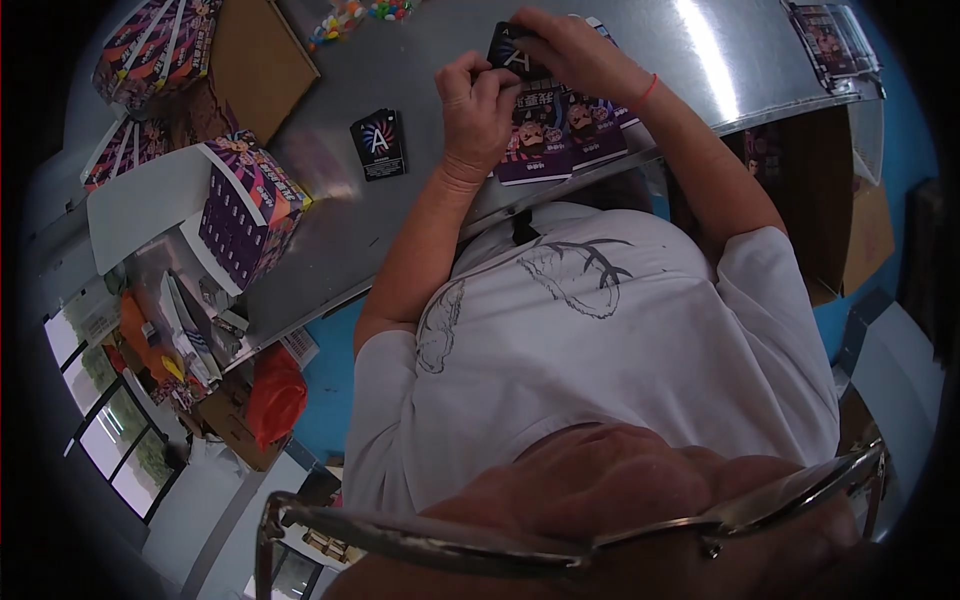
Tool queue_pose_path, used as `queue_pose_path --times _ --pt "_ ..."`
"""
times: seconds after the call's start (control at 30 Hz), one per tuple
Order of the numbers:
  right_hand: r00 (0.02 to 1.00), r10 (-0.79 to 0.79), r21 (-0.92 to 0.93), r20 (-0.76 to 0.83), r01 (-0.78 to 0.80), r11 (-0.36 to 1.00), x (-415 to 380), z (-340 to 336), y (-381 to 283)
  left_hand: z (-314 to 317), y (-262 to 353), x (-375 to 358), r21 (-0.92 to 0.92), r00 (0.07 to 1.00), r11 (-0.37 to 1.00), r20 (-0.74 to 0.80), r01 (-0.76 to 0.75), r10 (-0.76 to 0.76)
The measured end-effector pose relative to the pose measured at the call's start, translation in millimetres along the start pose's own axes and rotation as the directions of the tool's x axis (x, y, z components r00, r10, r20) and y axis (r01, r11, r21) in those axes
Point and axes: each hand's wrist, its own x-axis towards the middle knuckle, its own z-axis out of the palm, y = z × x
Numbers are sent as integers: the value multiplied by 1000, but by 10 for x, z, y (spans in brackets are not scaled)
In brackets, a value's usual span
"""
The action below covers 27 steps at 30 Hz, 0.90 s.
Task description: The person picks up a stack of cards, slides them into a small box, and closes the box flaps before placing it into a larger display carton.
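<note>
A black card with a white letter A (pixel 516 62), perhaps the top of a small stack, is held between both hands. My left hand (pixel 477 112) grips its lower left edge with bent fingers, and my right hand (pixel 572 50) holds its right side from above. Purple printed packets (pixel 537 150) lie under and beside the hands at the table's front edge. To the left, a small stack of black cards with an A on top (pixel 379 145) rests on the metal table (pixel 430 40).
Purple printed boxes (pixel 255 205) with open white flaps stand on the left, near a cardboard box (pixel 262 65). Small coloured pieces (pixel 350 22) lie at the back. At the far right are a clear tray of packets (pixel 835 45) and an open carton (pixel 866 225).
</note>
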Motion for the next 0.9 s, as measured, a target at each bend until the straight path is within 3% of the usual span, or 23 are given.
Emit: queue_pose_path --times 0.13,0.23,0.3,0.33,0.4,0.53,0.6,0.83,0.9 --pt "986 1 -126 169 20 992 -41 85 -1 16 11 -18 6 998 1000 54 -30 29" --pt "995 -30 -27 92 33 999 -71 113 -15 -29 44 27 42 999 999 47 -22 20" --pt "984 7 61 -178 4 998 -110 168 -18 -50 46 46 33 998 999 64 14 -16" --pt "985 7 63 -175 4 998 -110 172 -8 -41 30 39 34 998 999 64 17 -19" --pt "983 -84 -183 -164 53 982 -142 229 12 -18 -48 -7 -9 998 1000 54 13 -13" --pt "994 -38 -247 -106 11 969 -182 240 -12 38 -113 -31 -72 999 996 15 54 -53" --pt "1000 -14 -298 7 15 955 -222 272 -14 39 -144 -42 -90 996 992 -2 84 -84" --pt "996 -88 -251 -13 82 965 -232 290 -12 34 -212 -42 -167 986 972 32 164 -161" --pt "999 -48 -224 9 49 973 -205 255 -30 -21 -191 9 -114 998 991 -12 66 -68"
